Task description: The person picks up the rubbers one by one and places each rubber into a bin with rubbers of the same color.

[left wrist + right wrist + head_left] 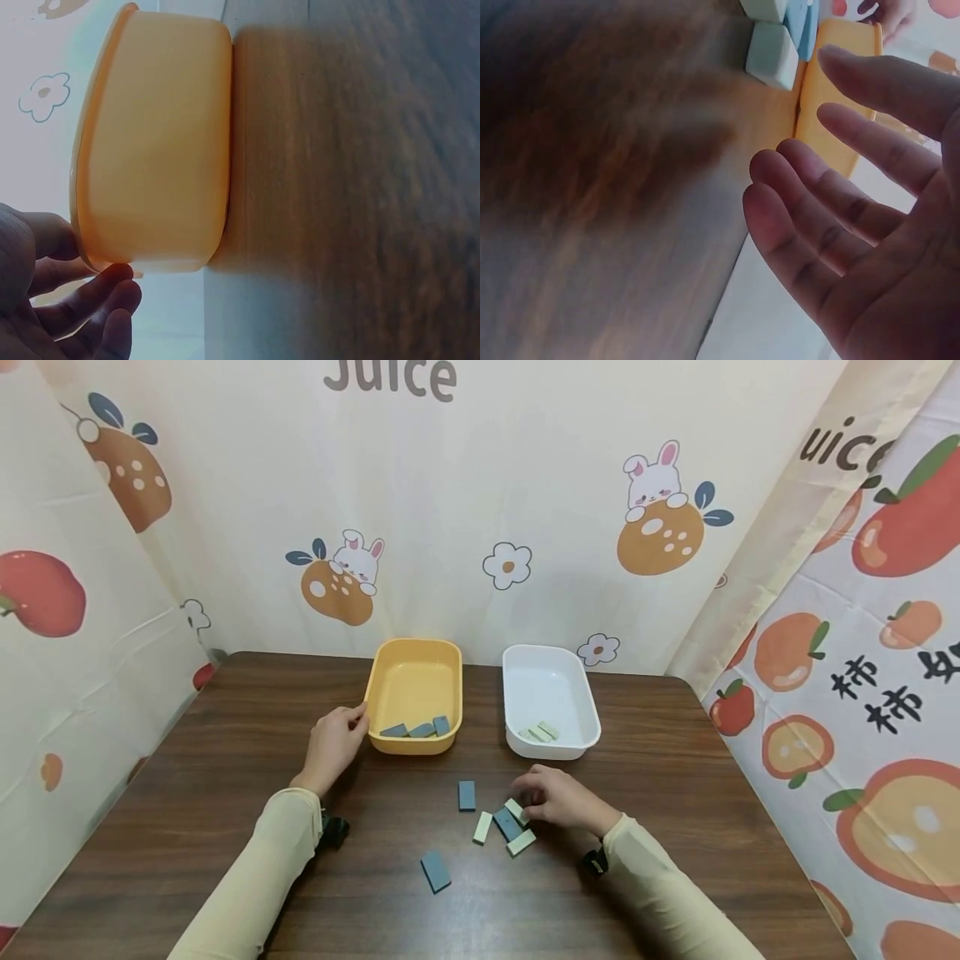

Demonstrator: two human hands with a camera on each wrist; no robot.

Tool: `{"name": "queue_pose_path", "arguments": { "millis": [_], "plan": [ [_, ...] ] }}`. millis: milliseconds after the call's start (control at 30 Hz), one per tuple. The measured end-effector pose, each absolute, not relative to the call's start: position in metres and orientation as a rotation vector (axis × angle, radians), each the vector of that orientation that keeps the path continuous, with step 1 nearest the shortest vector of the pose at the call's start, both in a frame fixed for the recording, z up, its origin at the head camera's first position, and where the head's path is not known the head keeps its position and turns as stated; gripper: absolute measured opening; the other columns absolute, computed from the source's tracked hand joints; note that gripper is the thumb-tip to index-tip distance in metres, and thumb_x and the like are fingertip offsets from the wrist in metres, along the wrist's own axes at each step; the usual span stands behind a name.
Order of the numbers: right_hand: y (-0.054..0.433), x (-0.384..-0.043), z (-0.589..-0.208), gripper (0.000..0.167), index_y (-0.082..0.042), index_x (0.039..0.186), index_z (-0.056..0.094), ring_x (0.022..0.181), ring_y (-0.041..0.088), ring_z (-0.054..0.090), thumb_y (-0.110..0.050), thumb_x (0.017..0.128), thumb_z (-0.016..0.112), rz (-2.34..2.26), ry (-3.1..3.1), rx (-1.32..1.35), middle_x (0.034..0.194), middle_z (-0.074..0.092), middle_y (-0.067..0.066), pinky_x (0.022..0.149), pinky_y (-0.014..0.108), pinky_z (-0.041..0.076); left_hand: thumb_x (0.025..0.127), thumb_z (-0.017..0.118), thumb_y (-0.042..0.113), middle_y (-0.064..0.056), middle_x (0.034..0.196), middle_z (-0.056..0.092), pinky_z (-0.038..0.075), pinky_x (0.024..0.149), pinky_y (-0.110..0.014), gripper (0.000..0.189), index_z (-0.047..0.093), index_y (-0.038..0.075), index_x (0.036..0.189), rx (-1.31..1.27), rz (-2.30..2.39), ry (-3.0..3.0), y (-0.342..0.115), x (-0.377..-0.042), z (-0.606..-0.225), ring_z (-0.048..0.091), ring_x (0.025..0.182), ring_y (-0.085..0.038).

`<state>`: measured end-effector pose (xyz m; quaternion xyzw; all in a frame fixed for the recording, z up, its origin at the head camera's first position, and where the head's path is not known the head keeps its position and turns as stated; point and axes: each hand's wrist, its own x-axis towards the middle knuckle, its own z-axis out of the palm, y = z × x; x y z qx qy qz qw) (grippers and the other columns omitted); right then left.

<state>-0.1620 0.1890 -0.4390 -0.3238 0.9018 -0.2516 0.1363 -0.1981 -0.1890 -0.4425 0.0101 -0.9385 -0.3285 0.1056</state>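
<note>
My left hand (pixel 335 745) holds the left rim of a yellow plastic bin (pixel 416 747), thumb and fingers at its edge in the left wrist view. Several blue-grey blocks (pixel 422 731) lie inside that bin. On the right, my right hand (pixel 564 800) hovers low beside a small cluster on the table. There, a pale green block (pixel 514 810) sits right at the fingertips, next to a blue-grey block (pixel 505 827) and another pale green block (pixel 521 843). The right wrist view shows loosely bent fingers (pixel 769 214) with nothing between them.
A white bin (pixel 555 752) with pale green blocks (pixel 538 732) stands right of the yellow one. Loose on the brown table (pixel 360 893) lie a pale green block (pixel 482 827) and two blue-grey blocks. A printed curtain (pixel 450 485) hangs behind the table.
</note>
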Motion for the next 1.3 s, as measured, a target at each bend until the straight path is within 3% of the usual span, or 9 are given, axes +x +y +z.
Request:
{"name": "queue_pose_path", "arguments": {
  "millis": [333, 867, 1300],
  "plan": [
    [0.18, -0.16, -0.44, 0.037, -0.01, 0.117, 0.069, 0.079, 0.01, 0.052, -0.004, 0.08, 0.072, -0.63, 2.609, -0.94, 0.097, 0.058, 0.001, 0.067, 0.021, 0.044, 0.098, 0.056, 0.019, -0.02, 0.113, 0.068, 0.048, 0.073, -0.04, 0.038, 0.06, 0.003, 0.131, 0.036, -0.987, -2.741, -0.189, -0.198, -0.444, 0.059, 0.084, -0.029],
    [0.174, -0.158, -0.446, 0.034, -0.013, 0.11, 0.072, 0.074, 0.009, 0.046, -0.001, 0.079, 0.068, -0.571, 2.729, -1.014, 0.093, 0.058, 0.0, 0.066, 0.022, 0.04, 0.098, 0.056, 0.019, -0.021, 0.112, 0.068, 0.047, 0.071, -0.039, 0.037, 0.06, 0.003, 0.131, 0.025, -0.99, -2.736, -0.19, -0.198, -0.443, 0.058, 0.081, -0.029],
    [0.181, -0.161, -0.433, 0.029, -0.011, 0.106, 0.072, 0.081, 0.012, 0.054, 0.0, 0.079, 0.07, -0.611, 2.781, -1.008, 0.095, 0.062, 0.0, 0.071, 0.026, 0.046, 0.097, 0.057, 0.019, -0.019, 0.11, 0.069, 0.046, 0.07, -0.037, 0.037, 0.062, 0.003, 0.129, 0.026, -0.993, -2.718, -0.19, -0.198, -0.446, 0.058, 0.081, -0.028]
  ]
}}
